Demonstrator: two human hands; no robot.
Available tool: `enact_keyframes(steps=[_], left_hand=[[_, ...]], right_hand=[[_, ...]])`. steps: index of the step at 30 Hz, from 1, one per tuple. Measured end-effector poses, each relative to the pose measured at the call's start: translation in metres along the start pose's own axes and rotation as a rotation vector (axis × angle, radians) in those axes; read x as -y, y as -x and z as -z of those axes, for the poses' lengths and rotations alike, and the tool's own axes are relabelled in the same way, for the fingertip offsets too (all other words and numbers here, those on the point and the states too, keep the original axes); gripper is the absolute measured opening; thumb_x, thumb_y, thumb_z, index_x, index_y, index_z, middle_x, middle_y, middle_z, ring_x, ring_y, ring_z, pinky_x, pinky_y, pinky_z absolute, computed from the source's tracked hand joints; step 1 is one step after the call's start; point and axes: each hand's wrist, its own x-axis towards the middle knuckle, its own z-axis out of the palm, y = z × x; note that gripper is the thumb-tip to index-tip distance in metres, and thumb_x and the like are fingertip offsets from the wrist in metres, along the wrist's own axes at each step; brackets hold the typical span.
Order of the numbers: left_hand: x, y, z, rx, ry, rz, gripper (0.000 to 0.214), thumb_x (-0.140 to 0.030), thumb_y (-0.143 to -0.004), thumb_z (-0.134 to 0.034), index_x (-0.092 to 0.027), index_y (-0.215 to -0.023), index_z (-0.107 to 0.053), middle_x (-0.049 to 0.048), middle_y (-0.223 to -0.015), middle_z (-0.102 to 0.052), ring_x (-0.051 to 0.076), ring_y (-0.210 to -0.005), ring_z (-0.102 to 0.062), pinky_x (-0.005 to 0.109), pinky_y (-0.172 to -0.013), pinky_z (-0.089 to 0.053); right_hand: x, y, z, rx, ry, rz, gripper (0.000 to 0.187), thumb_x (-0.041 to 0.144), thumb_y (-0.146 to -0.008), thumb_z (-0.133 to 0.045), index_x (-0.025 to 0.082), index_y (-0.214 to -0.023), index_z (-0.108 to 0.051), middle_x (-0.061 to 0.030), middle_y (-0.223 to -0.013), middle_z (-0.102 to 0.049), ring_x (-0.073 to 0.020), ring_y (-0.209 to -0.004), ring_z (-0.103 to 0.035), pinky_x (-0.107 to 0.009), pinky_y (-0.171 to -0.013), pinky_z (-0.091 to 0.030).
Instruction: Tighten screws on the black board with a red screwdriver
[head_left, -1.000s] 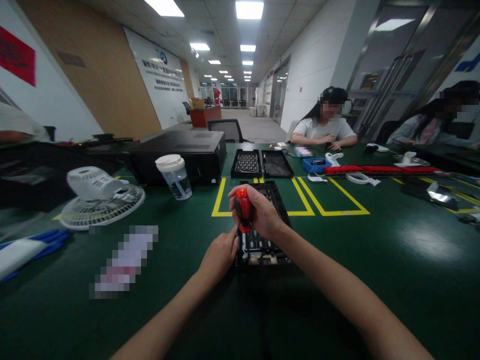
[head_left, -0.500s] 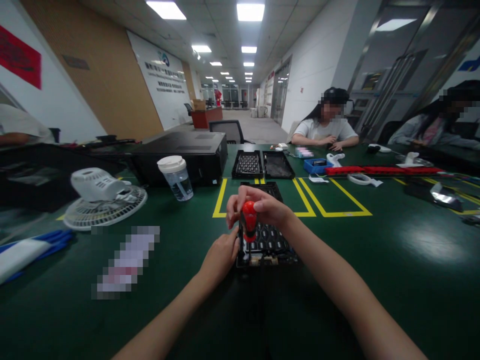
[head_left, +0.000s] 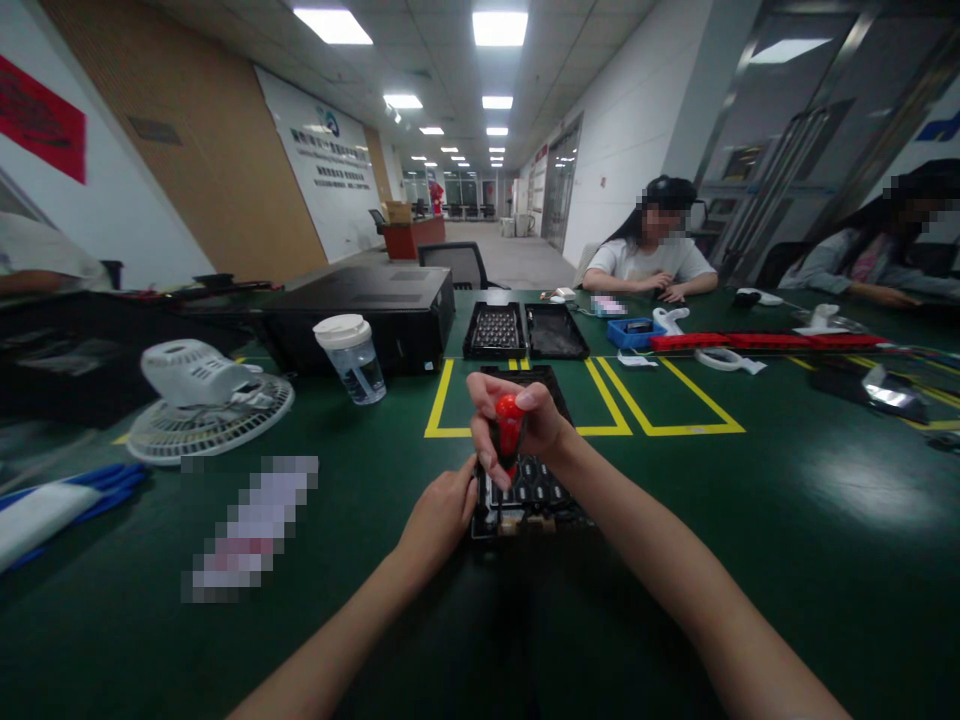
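Note:
My right hand [head_left: 536, 425] grips the red handle of a screwdriver [head_left: 508, 420], held upright with its tip down over a black keyboard-like part [head_left: 536, 480] lying on the green table. My left hand [head_left: 442, 515] presses against the left near edge of that black part, fingers curled on it. The screwdriver's shaft and tip are hidden behind my fingers.
Two black trays [head_left: 525, 330] sit beyond the yellow floor-tape box [head_left: 675, 425]. A plastic cup [head_left: 350, 357], a white desk fan [head_left: 202, 395] and a black computer case [head_left: 375, 300] stand at left. Two seated people work at the far right, near a red bar [head_left: 757, 340].
My right hand has shifted its grip round the red handle, turning it, and the handle has moved slightly right. My left hand stays on the black part.

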Motion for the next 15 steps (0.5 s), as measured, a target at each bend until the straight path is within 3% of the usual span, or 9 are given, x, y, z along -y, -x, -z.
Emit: enact_keyframes(steps=[5, 15], left_hand=[[-0.0016, 0.0006, 0.0017, -0.004, 0.007, -0.01, 0.032, -0.027, -0.091, -0.026, -0.017, -0.113, -0.047, 0.0057, -0.085, -0.061, 0.017, -0.077, -0.059, 0.027, -0.069, -0.044], [-0.0026, -0.0005, 0.0021, -0.007, 0.029, -0.006, 0.031, -0.026, -0.091, -0.027, -0.017, -0.111, -0.048, 0.0058, -0.085, -0.061, 0.017, -0.076, -0.059, 0.028, -0.071, -0.044]], right_hand=[[-0.0017, 0.001, -0.0022, -0.053, 0.004, 0.047, 0.021, 0.035, -0.071, -0.048, 0.016, -0.078, -0.044, -0.0024, -0.057, -0.061, -0.0122, -0.033, -0.049, -0.019, -0.029, -0.035], [-0.0063, 0.0029, -0.0039, -0.167, 0.033, 0.112, 0.023, 0.033, -0.076, -0.046, 0.013, -0.075, -0.057, 0.002, -0.053, -0.05, -0.0069, -0.035, -0.041, -0.018, -0.034, -0.031]])
